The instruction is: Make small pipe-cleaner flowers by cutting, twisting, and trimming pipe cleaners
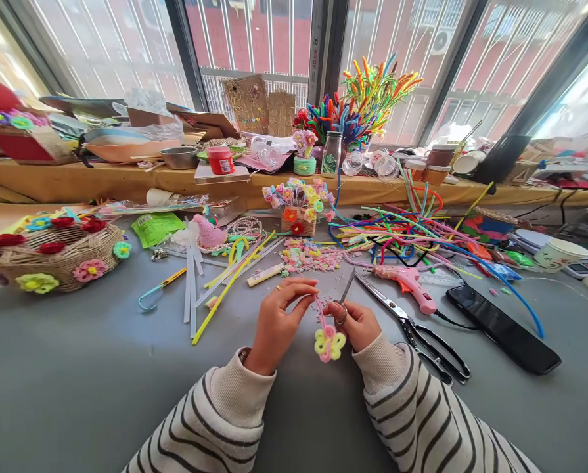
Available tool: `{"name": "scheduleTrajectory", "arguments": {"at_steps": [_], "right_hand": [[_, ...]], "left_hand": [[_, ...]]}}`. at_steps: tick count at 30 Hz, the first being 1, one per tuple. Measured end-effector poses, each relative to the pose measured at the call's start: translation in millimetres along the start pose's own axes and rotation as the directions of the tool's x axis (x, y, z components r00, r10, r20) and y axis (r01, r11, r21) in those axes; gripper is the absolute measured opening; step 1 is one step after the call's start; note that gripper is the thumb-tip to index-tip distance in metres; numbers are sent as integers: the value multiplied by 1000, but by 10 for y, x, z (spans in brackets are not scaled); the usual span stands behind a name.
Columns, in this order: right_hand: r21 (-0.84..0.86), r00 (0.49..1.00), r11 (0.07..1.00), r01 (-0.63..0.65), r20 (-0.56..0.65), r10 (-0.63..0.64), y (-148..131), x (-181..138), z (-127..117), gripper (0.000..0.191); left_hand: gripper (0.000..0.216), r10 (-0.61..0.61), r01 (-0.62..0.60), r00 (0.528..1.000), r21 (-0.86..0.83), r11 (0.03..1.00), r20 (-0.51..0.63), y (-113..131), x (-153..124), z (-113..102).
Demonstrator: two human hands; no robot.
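Observation:
My left hand (280, 322) pinches the upper end of a pink pipe-cleaner stem between thumb and fingertips. From that stem hangs a small pipe-cleaner flower (328, 344), with yellow looped petals and pink in the middle. My right hand (355, 323) is closed around small scissors (347, 288), their slim grey metal point sticking up and away. Its fingertips are close beside the pink stem; whether they touch it I cannot tell. Just right of this hand lie large black-handled scissors (414, 328), partly open on the grey table.
A pink glue gun (406, 284) and a black phone (503, 328) lie at right. Behind are a pile of colourful clippings (311, 255) and tangled pipe cleaners (402, 230). Glue sticks (190, 282) lie left, near a flower-trimmed basket (62, 259). A crowded shelf (140, 187) runs behind.

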State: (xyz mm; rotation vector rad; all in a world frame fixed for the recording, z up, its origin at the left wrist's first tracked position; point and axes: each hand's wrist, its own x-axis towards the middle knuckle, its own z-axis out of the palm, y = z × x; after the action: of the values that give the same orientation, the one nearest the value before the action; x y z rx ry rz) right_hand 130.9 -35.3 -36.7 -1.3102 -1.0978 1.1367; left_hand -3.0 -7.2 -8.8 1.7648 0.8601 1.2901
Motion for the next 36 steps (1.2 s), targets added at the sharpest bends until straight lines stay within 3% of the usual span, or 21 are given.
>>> {"name": "scheduleTrajectory", "arguments": {"at_steps": [7, 10, 13, 15, 18, 20, 22, 28, 36], "right_hand": [[151, 958, 967, -207, 233, 168, -24, -43, 51, 37], [178, 966, 968, -178, 220, 137, -12, -29, 56, 34], [217, 988, 970, -113, 132, 86, 4, -3, 37, 32], [238, 997, 969, -71, 55, 60, 18, 14, 16, 30], [250, 998, 967, -45, -23, 52, 43, 33, -10, 31], [231, 999, 972, -31, -15, 35, 54, 39, -20, 31], [186, 1000, 983, -6, -1, 7, 52, 41, -23, 32], [91, 993, 994, 58, -111, -48, -22, 19, -9, 40], [-75, 993, 990, 120, -8, -121, -36, -24, 10, 49]], "left_hand": [[12, 89, -86, 996, 171, 981, -11, 6, -8, 0], [15, 79, -75, 997, 150, 986, -21, 3, -7, 5], [25, -26, 26, 999, 5, 1000, -37, -15, 0, 19], [28, -169, 172, 985, -112, 979, 30, -26, 5, 34], [26, -352, 403, 897, -169, 899, 268, -19, 3, 60], [25, -384, 474, 834, -157, 867, 398, 0, -4, 71], [24, -383, 493, 808, -158, 855, 447, 20, -9, 70], [23, -453, 523, 833, -187, 831, 317, 44, 14, 39], [19, -406, 431, 901, -229, 873, 150, 21, 10, 16]]}}
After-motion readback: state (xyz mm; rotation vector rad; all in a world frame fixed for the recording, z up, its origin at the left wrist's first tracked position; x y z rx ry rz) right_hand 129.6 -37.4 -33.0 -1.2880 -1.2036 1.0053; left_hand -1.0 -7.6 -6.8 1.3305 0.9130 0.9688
